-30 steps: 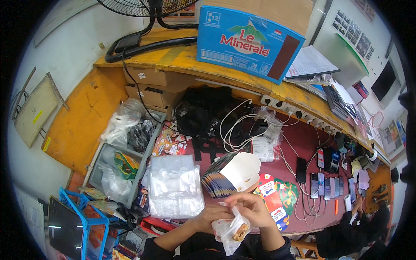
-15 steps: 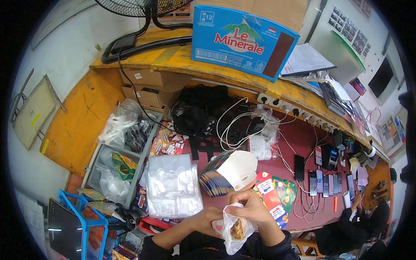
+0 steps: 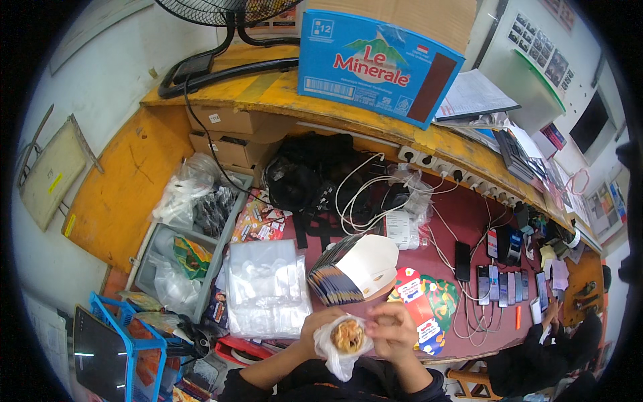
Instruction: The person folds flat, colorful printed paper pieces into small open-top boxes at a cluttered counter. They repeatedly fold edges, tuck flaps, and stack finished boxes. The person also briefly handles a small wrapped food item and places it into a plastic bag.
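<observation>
My left hand point(image 3: 320, 326) and my right hand point(image 3: 392, 329) are together at the lower middle of the view, both closed on a small clear plastic bag point(image 3: 343, 345) with a round brownish food item inside. The bag's loose end hangs down below my fingers. Just beyond my hands stands an open white box point(image 3: 367, 263) filled with a row of dark cards. A stack of clear plastic sleeves point(image 3: 266, 295) lies to the left of my left hand, and colourful printed card packs point(image 3: 425, 305) lie to the right.
A dark red desk point(image 3: 469, 234) carries white cables, a black bag point(image 3: 305, 174), and a row of phones point(image 3: 504, 285). A grey tray point(image 3: 191, 248) with bags sits left, a blue basket point(image 3: 120, 335) lower left. A large blue carton point(image 3: 378, 63) rests on the yellow shelf. Another person sits at right point(image 3: 546, 362).
The bag has been gathered tighter around the food and now sits between both hands; the view has shifted slightly.
</observation>
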`<state>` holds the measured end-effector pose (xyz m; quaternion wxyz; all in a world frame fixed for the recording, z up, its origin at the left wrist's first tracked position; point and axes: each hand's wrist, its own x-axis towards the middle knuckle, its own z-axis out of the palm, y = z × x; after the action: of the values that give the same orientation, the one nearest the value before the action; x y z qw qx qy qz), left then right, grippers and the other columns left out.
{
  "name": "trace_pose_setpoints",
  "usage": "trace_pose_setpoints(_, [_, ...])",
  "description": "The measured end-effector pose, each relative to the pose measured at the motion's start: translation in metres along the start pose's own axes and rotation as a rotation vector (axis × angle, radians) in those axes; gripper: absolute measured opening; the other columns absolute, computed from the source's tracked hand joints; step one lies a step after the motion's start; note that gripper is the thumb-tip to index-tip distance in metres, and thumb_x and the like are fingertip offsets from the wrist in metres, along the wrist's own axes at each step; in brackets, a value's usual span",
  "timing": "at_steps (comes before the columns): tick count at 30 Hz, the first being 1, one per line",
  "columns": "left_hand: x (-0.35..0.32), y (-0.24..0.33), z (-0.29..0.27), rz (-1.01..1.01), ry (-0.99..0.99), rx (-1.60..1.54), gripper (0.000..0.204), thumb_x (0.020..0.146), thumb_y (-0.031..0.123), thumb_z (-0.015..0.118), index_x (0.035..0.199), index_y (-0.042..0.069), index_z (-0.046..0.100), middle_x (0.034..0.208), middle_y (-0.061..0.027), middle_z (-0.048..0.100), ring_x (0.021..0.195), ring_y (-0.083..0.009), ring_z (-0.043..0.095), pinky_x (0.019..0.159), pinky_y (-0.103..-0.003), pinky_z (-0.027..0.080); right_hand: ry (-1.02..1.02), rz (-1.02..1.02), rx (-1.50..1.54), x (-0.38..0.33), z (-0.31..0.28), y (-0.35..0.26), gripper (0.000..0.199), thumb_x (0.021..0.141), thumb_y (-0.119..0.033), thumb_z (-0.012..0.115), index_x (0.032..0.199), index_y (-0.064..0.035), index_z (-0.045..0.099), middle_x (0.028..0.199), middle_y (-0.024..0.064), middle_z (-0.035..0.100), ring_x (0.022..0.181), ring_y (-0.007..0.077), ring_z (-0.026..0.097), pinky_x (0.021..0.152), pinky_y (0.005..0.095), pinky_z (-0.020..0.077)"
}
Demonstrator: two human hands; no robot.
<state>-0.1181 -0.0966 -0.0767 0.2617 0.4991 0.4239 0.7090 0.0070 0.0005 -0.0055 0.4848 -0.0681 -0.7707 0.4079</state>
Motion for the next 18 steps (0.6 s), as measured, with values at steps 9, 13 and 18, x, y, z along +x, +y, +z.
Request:
trace_pose_setpoints(9, [-0.022,-0.017,0.012,-0.435,0.117,-0.089,0.052,0.070,0.024,0.079,0.110,0.000,0.056,0.102,-0.0104,0.064,0.093,-0.0202,0.063,0.082,-0.031,0.050,-0.042,-0.177,-0.207,-0.006,-0.002,0.001,0.020,0.071,0.001,0.069,0.087,-0.0096,0.071,0.090,0.0110,0.056,0.059,0.0148,0.051,0.049,0.0231,0.0371])
trace_pose_setpoints(13, [-0.006,-0.004,0.011,-0.236,0.118,-0.055,0.056,0.064,0.021,0.083,0.108,-0.002,0.056,0.102,-0.0134,0.064,0.090,-0.0235,0.065,0.078,-0.032,0.050,0.163,0.016,-0.201,-0.001,0.000,-0.026,0.024,0.067,-0.025,0.077,0.087,-0.0143,0.069,0.090,0.0072,0.056,0.071,0.0184,0.053,0.073,0.0347,0.0410])
trace_pose_setpoints(18, [0.014,0.014,0.022,0.137,0.286,0.289,0.059,0.062,0.014,0.083,0.109,-0.005,0.054,0.100,-0.0162,0.064,0.087,-0.0250,0.065,0.075,-0.032,0.051,0.215,-0.113,-0.512,-0.001,0.007,-0.043,0.041,0.057,-0.044,0.083,0.088,-0.0226,0.065,0.087,0.0016,0.055,0.086,0.0199,0.051,0.102,0.0463,0.0201])
